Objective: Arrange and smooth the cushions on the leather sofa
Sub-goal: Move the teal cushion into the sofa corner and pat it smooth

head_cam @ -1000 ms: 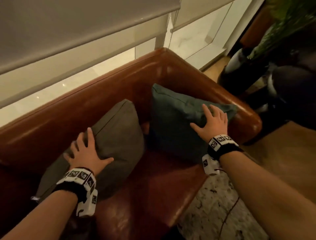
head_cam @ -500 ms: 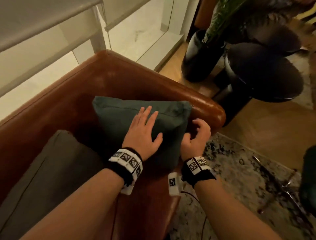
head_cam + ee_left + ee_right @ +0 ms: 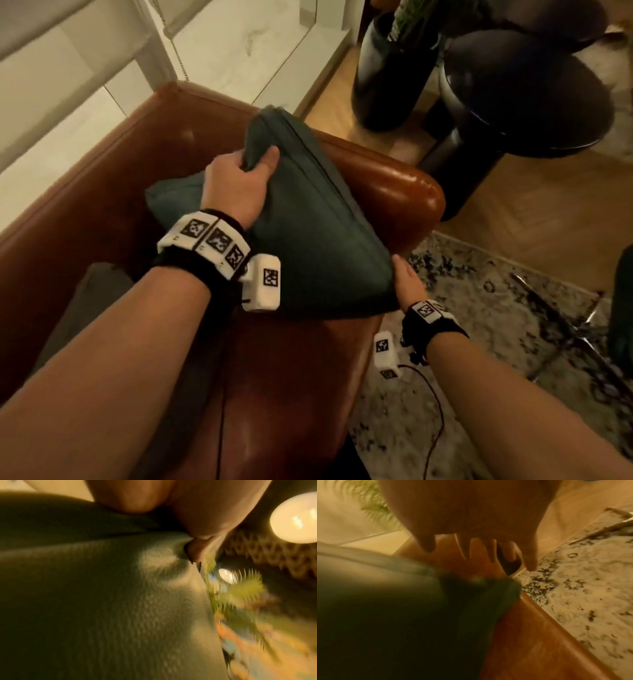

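A dark green cushion is tilted up off the brown leather sofa at its right armrest end. My left hand grips the cushion's upper edge, thumb pinching the fabric. My right hand is at the cushion's lower right corner, near the seat's front edge. Its fingers are fairly straight, and the blurred right wrist view shows no fabric in them. A grey cushion lies on the seat at the lower left, mostly behind my left forearm.
Beyond the armrest stand a black plant pot and a dark round stool on wooden floor. A speckled rug lies in front of the sofa, with a thin metal frame on it. A window blind hangs behind the backrest.
My left hand left the grey cushion, pressed the green one, then gripped its top edge. The green cushion has risen off the seat. My right hand dropped to its lower corner. The view turned right.
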Action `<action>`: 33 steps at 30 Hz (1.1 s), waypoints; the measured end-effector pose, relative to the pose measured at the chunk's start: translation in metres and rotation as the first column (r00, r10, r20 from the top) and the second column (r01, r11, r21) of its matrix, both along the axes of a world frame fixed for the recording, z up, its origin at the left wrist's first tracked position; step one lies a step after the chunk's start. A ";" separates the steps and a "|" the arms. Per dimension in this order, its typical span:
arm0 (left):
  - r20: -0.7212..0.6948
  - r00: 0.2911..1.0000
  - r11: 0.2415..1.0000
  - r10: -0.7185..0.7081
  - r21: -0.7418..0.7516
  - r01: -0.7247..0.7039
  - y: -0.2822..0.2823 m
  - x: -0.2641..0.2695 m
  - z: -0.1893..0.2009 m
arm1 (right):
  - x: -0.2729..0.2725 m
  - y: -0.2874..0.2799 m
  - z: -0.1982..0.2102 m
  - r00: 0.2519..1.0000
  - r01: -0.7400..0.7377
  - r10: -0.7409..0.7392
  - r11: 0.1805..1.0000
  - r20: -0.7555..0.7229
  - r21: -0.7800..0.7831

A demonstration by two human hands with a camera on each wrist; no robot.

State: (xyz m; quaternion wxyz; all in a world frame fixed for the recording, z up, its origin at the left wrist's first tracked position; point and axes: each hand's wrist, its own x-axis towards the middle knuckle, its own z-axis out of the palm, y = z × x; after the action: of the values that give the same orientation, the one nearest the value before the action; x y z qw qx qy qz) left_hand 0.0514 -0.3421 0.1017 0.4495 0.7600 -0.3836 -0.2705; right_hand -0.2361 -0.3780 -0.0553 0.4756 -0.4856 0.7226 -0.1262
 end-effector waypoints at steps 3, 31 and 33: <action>-0.423 0.901 0.974 0.095 -0.149 -0.173 0.010 0.033 0.003 | -0.002 -0.013 0.042 0.974 0.218 -0.225 0.953 -0.012 -0.210; -0.030 0.997 0.977 0.065 0.207 -0.057 0.208 0.044 -0.040 | 0.114 0.044 0.116 0.837 -0.543 0.392 0.680 -0.381 -0.492; 0.006 0.996 0.983 0.094 0.160 -0.094 0.280 0.027 -0.027 | 0.152 0.107 0.129 0.784 -0.589 0.585 0.593 -0.209 -0.549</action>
State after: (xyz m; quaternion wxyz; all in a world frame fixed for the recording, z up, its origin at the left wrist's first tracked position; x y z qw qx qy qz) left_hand 0.0786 -0.0625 0.0751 0.3994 0.8107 -0.3240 -0.2797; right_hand -0.0842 -0.2709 0.0741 0.3136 -0.8183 0.4476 -0.1780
